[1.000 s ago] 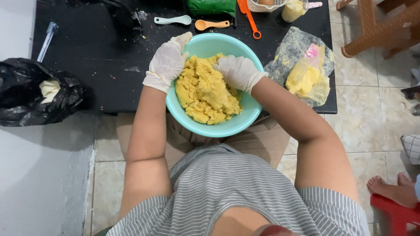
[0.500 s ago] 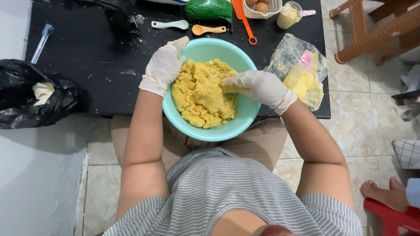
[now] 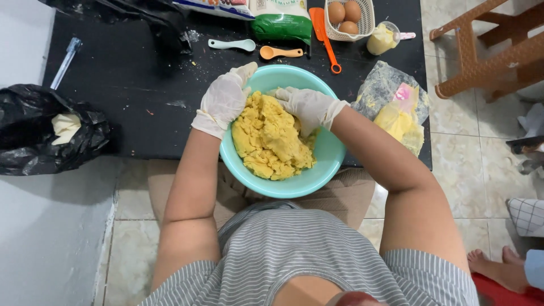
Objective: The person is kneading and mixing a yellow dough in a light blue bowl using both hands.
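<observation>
Likely to tip off the near edge of the black table [image 3: 130, 85]: bowl [image 3: 317, 178] set half over that edge, above the lap, with both hands pressing down inside it. Could slide or rock under a hard push on the near side of the bowl. Risky too for crumbs, judging by the loose, broken look of the dough [image 3: 272, 139] heaped close to the bowl's left rim; easy to spill over that rim. Possible snag or tear of a thin glove against the rim as well.

Left hand [image 3: 224, 99], in a pale glove, cupped over the bowl's far-left rim and against the edge of the dough; hard to tell whether clamped on the rim or only resting there. Right hand [image 3: 306, 107], gloved too, palm down at the far right of the bowl, fingers curled into the dough and closed on a clump of it.

Inside the bowl: yellow, rough, lumpy, cracked into chunks, not smooth, filling the middle and left, with bare turquoise wall showing on the right and near sides.

Beyond the bowl: an orange spoon [image 3: 280, 52] and a basket of eggs [image 3: 348, 17]. Right of the bowl: a crumpled clear bag [image 3: 399, 113] with yellow smears.
</observation>
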